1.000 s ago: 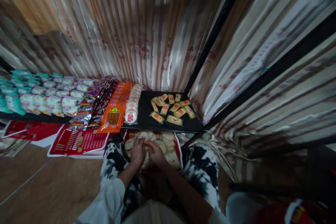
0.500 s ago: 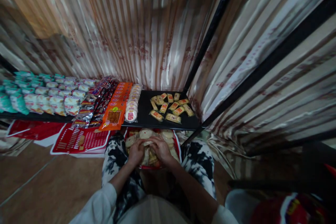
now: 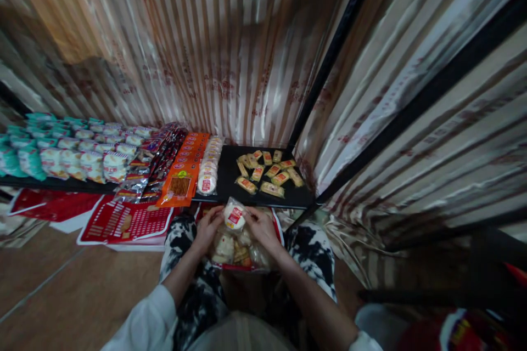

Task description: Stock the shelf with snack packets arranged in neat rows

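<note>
Between my hands is a round white rice cracker packet (image 3: 235,216) in clear wrap with a red label. My left hand (image 3: 208,227) pinches its left side, and my right hand (image 3: 262,230) grips the right side. Just below lies an open red-edged bag (image 3: 281,233) between my knees, filled with more wrapped pale crackers (image 3: 223,248). My hands cover part of the bag's contents. Ahead, a row of similar round white packets (image 3: 207,181) stands on the black shelf (image 3: 230,167).
Several small yellow wrapped snacks (image 3: 272,189) lie loose at the shelf's right. Left of the row are orange packets (image 3: 181,175), dark shiny packets (image 3: 154,159), and white and green ones (image 3: 28,162). Red bags (image 3: 127,222) hang below. A black post (image 3: 329,66) rises at the right.
My hands have come up slightly from the bag, and the cracker packet now shows upright with its red label facing me. The shelf's goods have not moved.
</note>
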The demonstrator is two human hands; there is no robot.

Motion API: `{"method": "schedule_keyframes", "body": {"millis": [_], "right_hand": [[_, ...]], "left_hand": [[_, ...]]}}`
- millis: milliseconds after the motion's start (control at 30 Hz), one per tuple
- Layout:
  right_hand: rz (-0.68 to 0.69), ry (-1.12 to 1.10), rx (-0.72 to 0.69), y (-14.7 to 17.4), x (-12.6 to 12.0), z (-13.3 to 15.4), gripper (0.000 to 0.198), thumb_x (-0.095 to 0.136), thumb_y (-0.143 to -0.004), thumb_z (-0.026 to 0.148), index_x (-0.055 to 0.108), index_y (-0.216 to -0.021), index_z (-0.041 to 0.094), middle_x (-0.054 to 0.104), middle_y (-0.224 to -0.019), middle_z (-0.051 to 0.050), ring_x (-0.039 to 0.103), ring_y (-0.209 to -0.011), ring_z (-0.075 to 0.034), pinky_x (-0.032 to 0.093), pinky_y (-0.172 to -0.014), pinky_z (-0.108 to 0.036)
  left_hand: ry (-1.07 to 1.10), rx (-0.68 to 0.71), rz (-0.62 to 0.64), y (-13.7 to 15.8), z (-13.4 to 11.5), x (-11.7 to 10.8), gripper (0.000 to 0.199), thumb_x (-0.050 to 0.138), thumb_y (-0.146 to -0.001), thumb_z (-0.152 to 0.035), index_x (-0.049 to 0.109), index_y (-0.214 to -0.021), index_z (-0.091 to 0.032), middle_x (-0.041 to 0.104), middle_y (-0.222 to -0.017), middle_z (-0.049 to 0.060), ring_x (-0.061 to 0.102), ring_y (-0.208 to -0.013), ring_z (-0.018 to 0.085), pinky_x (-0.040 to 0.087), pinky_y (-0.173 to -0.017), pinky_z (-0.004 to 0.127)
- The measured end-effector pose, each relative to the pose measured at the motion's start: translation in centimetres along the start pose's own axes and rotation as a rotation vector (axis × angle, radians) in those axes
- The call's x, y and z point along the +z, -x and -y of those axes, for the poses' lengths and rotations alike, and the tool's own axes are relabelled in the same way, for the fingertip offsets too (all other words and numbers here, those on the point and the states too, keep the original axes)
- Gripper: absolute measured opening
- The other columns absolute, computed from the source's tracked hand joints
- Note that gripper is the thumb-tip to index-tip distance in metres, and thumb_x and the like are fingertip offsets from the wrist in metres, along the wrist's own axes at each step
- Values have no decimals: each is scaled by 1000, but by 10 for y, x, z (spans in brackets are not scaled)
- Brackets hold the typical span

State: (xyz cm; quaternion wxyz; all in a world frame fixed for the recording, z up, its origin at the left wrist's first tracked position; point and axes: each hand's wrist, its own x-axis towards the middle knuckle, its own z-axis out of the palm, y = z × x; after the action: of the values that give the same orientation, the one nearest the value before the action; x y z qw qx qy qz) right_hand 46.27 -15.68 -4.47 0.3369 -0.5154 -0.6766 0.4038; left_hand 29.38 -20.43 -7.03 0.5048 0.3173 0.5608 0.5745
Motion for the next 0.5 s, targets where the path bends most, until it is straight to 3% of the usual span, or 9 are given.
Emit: {"method": "schedule_keyframes", "body": {"millis": [267,500], "right_hand": [[-64,-422,244,-5,12,-6,41,64,-61,56,62,-69,16,63,-57,-1,56,-52,-15,43,-49,-24],[-108,-826,447,0,31,-4,38,78,-52,43,59,-75,19,67,-69,-2,62,-57,-13,51,-56,-23]], "left_hand": [[297,-189,-77,11,-12,12,50,76,-60,-32,58,-104,-17,68,-94,6,64,-79,16,51,-66,24],[337,-247,-155,12,-18,33,39,67,-71,-12,51,-106,-14,68,-77,5,64,-62,11,52,-63,23]]}}
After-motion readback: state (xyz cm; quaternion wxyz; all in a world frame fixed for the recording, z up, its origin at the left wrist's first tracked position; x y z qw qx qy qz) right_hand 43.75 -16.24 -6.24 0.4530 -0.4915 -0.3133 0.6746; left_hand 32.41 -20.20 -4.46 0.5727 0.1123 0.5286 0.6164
